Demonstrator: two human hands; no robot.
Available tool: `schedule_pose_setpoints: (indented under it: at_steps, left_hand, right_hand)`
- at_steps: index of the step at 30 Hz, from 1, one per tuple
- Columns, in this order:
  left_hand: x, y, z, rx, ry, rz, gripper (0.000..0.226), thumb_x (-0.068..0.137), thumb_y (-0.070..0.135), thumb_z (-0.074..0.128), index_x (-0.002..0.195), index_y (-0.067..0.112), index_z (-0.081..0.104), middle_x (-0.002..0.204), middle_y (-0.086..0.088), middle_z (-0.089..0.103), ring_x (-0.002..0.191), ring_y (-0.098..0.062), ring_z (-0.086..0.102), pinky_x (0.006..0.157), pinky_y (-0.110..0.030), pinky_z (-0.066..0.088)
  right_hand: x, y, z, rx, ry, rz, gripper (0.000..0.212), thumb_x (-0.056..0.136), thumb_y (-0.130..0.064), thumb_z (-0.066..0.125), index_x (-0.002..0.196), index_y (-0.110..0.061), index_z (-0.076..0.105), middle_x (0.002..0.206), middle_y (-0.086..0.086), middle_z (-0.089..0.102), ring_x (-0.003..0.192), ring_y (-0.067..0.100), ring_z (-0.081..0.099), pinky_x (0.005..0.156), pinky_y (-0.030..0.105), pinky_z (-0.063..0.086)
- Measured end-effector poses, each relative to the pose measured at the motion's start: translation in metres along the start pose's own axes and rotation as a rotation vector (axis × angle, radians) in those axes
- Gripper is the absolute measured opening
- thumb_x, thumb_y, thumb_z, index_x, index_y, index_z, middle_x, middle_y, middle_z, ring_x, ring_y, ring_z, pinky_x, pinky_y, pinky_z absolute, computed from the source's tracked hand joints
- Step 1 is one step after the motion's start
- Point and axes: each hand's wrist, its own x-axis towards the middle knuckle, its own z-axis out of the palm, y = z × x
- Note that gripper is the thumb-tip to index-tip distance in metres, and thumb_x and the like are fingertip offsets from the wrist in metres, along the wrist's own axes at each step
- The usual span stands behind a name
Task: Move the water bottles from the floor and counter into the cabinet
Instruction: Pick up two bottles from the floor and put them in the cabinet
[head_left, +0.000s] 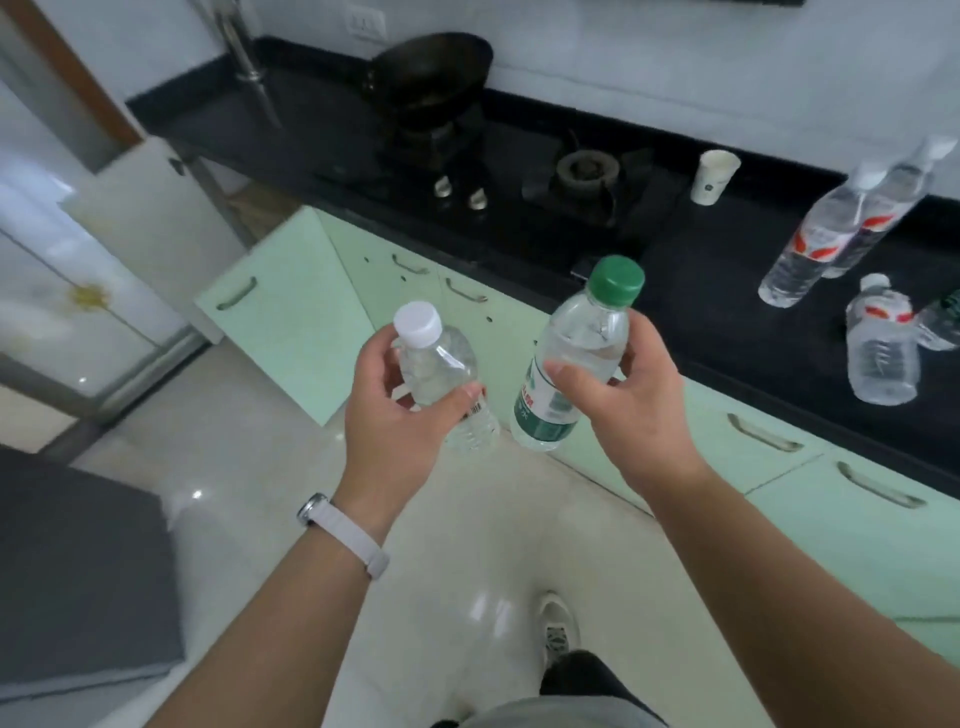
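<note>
Two water bottles in transit, seen from my head. My left hand (402, 410) wraps the white-capped bottle (441, 374), thumb across its front and fingers curled behind; my right hand (618, 395) clasps the green-capped bottle (569, 358) at its shoulder, thumb on the near side and fingers around the far side. I hold both upright, slightly tilted, above the floor (270, 493) and in front of the pale green cabinets (519, 332).

Step in hand, as I judge it: carrying this pair to the cabinet. An open cabinet door (291, 312) stands to my left below the black counter (753, 312). The next move calls for turning toward that opening, lowering both bottles and setting them inside without knocking one against the other.

More bottles wait on the counter: two tall ones (836, 234) leaning close together, and a short one (880, 348) nearer me. At the right edge, a dark green shape just beside the short bottle is cut off; I cannot tell what it is. The cabinet interior is hidden behind the door. A paper cup (714, 176) stands beside the stove (519, 171).
</note>
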Motion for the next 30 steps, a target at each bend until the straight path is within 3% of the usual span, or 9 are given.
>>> schedule_pose_setpoints:
  at_steps: [3, 8, 11, 14, 17, 20, 26, 30]
  left_hand:
    - [0.017, 0.01, -0.004, -0.009, 0.094, -0.008, 0.075, 0.073, 0.013, 0.092, 0.133, 0.033, 0.052, 0.123, 0.013, 0.065, 0.11, -0.003, 0.065, 0.094, -0.036, 0.059]
    - [0.03, 0.017, -0.034, 0.0, 0.272, -0.01, 0.062, 0.073, 0.01, 0.091, 0.117, 0.038, 0.057, 0.116, 0.015, 0.068, 0.101, 0.002, 0.067, 0.078, -0.016, 0.056]
    - [0.036, 0.014, -0.063, 0.037, 0.365, -0.029, 0.059, 0.072, 0.01, 0.091, 0.116, 0.035, 0.06, 0.113, 0.013, 0.07, 0.101, -0.001, 0.068, 0.079, -0.019, 0.057]
    - [0.04, 0.005, -0.096, 0.057, 0.449, -0.052, 0.063, 0.072, 0.01, 0.091, 0.127, 0.023, 0.062, 0.116, 0.006, 0.072, 0.106, -0.009, 0.07, 0.084, -0.027, 0.06]
    - [0.046, -0.004, -0.13, 0.055, 0.521, -0.066, 0.063, 0.073, 0.007, 0.09, 0.128, 0.019, 0.061, 0.115, 0.005, 0.071, 0.104, -0.01, 0.069, 0.078, -0.021, 0.059]
    - [0.058, -0.017, -0.166, 0.037, 0.558, -0.086, 0.063, 0.073, 0.004, 0.088, 0.128, 0.017, 0.061, 0.112, 0.005, 0.071, 0.1, -0.006, 0.069, 0.072, -0.015, 0.056]
    - [0.101, -0.047, -0.257, 0.018, 0.575, -0.109, 0.064, 0.073, 0.01, 0.089, 0.13, 0.021, 0.061, 0.113, 0.011, 0.069, 0.101, -0.003, 0.068, 0.077, -0.016, 0.056]
    - [0.132, -0.068, -0.328, -0.03, 0.584, -0.106, 0.063, 0.074, 0.009, 0.089, 0.129, 0.023, 0.061, 0.114, 0.012, 0.07, 0.103, -0.006, 0.069, 0.083, -0.024, 0.058]
  right_hand:
    - [0.04, -0.01, 0.015, -0.001, -0.11, -0.027, 0.049, 0.077, -0.02, 0.08, 0.119, -0.027, 0.058, 0.106, -0.011, 0.066, 0.098, 0.003, 0.064, 0.073, 0.018, 0.053]
    - [0.081, -0.021, 0.06, -0.006, -0.309, -0.077, 0.051, 0.075, -0.025, 0.081, 0.12, -0.03, 0.057, 0.111, -0.009, 0.064, 0.103, 0.007, 0.063, 0.078, 0.023, 0.053]
    - [0.091, -0.023, 0.096, -0.001, -0.412, -0.07, 0.052, 0.074, -0.029, 0.081, 0.12, -0.031, 0.058, 0.112, -0.009, 0.065, 0.104, 0.01, 0.064, 0.083, 0.029, 0.054]
    - [0.094, -0.021, 0.135, 0.01, -0.499, -0.048, 0.05, 0.074, -0.023, 0.082, 0.117, -0.031, 0.059, 0.112, -0.007, 0.066, 0.104, 0.01, 0.064, 0.082, 0.029, 0.054]
    - [0.095, -0.019, 0.176, -0.01, -0.582, -0.041, 0.047, 0.074, -0.022, 0.082, 0.114, -0.033, 0.059, 0.109, -0.009, 0.066, 0.103, 0.01, 0.063, 0.08, 0.028, 0.055]
    - [0.095, -0.018, 0.22, -0.041, -0.629, -0.037, 0.044, 0.073, -0.021, 0.081, 0.11, -0.035, 0.06, 0.105, -0.01, 0.067, 0.1, 0.01, 0.064, 0.076, 0.026, 0.055]
    - [0.094, -0.019, 0.327, -0.114, -0.633, -0.04, 0.047, 0.073, -0.023, 0.082, 0.112, -0.033, 0.059, 0.109, -0.009, 0.065, 0.101, 0.01, 0.064, 0.079, 0.031, 0.057]
    - [0.088, -0.027, 0.404, -0.162, -0.612, -0.092, 0.044, 0.074, -0.023, 0.081, 0.11, -0.035, 0.059, 0.104, -0.013, 0.065, 0.094, 0.0, 0.062, 0.072, 0.02, 0.053]
